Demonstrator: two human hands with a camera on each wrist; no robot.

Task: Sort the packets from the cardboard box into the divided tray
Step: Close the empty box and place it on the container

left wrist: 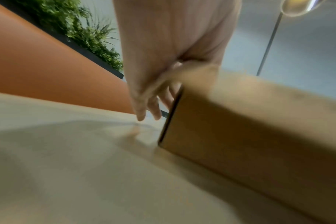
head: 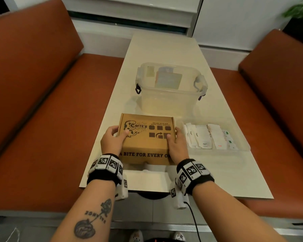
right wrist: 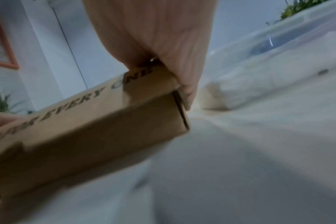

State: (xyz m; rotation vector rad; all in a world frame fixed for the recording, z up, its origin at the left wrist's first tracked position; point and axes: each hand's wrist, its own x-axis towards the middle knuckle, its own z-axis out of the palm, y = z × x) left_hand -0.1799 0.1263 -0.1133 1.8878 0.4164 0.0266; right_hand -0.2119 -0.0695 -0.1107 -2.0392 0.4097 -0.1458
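A closed brown cardboard box (head: 145,138) with black print sits near the table's front edge. My left hand (head: 113,139) grips its left side, thumb on the lid; the left wrist view shows the fingers (left wrist: 144,109) down the box's side (left wrist: 249,128). My right hand (head: 176,145) grips the right side, thumb on top, and the box (right wrist: 82,133) looks tilted or slightly raised in the right wrist view. To the right lies the clear divided tray (head: 241,137) holding several white packets (head: 205,137) sorted in rows.
A clear plastic tub (head: 171,88) with purple latches stands behind the box, with cards or packets inside. The cream table (head: 164,49) runs between two orange bench seats (head: 42,102). A cable hangs from my right wrist.
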